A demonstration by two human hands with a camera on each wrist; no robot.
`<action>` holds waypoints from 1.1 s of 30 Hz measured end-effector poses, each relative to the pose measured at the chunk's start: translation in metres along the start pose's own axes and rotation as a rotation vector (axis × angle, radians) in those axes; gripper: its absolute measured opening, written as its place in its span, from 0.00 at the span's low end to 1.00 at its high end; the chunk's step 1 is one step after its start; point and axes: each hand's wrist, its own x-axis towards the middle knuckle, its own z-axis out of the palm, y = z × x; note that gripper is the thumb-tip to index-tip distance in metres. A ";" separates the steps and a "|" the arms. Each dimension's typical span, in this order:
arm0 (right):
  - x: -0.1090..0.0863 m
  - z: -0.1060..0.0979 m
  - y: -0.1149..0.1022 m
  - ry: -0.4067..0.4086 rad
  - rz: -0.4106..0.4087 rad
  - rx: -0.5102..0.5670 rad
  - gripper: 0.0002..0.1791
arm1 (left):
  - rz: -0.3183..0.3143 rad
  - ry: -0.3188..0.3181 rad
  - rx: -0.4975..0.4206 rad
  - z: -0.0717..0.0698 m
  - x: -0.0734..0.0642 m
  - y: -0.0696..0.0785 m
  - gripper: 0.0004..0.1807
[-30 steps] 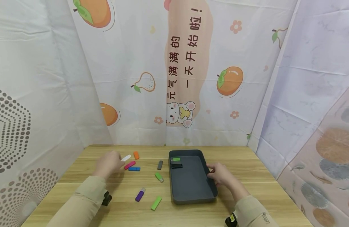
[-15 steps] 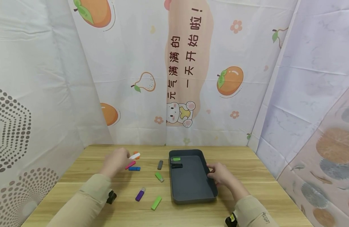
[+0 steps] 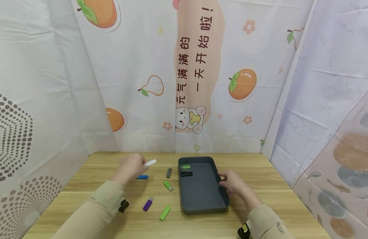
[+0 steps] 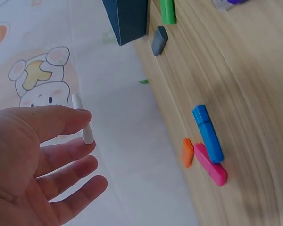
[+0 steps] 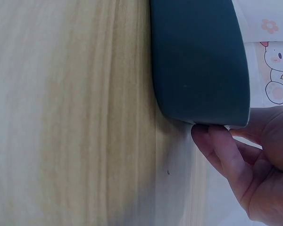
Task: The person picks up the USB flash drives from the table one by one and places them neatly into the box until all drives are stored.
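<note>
My left hand (image 3: 131,168) pinches a slim white USB stick (image 4: 87,135) between thumb and forefinger, its other fingers apart below. In the head view it hangs over the far left of the table, left of the dark grey tray (image 3: 202,191). Under and beside this hand lie a blue USB stick (image 4: 208,134), a pink one (image 4: 211,165) and an orange one (image 4: 187,152). My right hand (image 3: 231,183) grips the tray's right wall, thumb at the rim and fingers on the outside. Inside the tray, at its far left, are a green USB stick (image 3: 186,167) and a black one (image 3: 187,174).
Between the left hand and the tray lie a grey USB stick (image 3: 169,173) and a green one (image 3: 168,185). Nearer the front are a purple one (image 3: 148,203) and a light green one (image 3: 165,212). A printed curtain (image 3: 136,142) stands behind the wooden table (image 3: 249,161).
My left hand has moved right with the white USB stick, now covering the pink and orange ones in the head view. The right hand and the tray have stayed in place.
</note>
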 end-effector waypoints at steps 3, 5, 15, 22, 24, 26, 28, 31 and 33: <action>0.000 0.000 0.000 0.001 -0.002 -0.006 0.31 | 0.008 0.001 -0.004 0.000 0.002 0.007 0.08; 0.000 0.000 -0.001 0.002 -0.002 -0.012 0.31 | 0.010 0.003 -0.001 0.001 0.003 0.012 0.08; 0.000 -0.001 -0.001 -0.008 -0.002 -0.020 0.31 | 0.053 0.001 0.003 0.005 0.009 0.033 0.06; 0.000 -0.001 -0.001 -0.008 0.001 -0.016 0.31 | 0.096 -0.019 -0.026 0.004 0.012 0.051 0.05; 0.000 -0.001 -0.001 -0.007 0.004 -0.009 0.31 | 0.102 -0.026 -0.030 0.004 0.013 0.056 0.05; 0.000 -0.001 -0.001 -0.006 0.004 -0.008 0.31 | 0.109 -0.027 -0.034 0.004 0.014 0.060 0.05; 0.000 -0.001 -0.001 -0.007 0.003 -0.009 0.31 | 0.117 -0.029 -0.040 0.005 0.016 0.065 0.05; 0.001 -0.001 0.000 -0.006 0.003 -0.019 0.31 | 0.130 -0.030 -0.044 0.008 0.018 0.070 0.06; 0.001 -0.001 0.000 -0.004 0.005 -0.019 0.31 | 0.138 -0.035 -0.048 0.010 0.020 0.073 0.06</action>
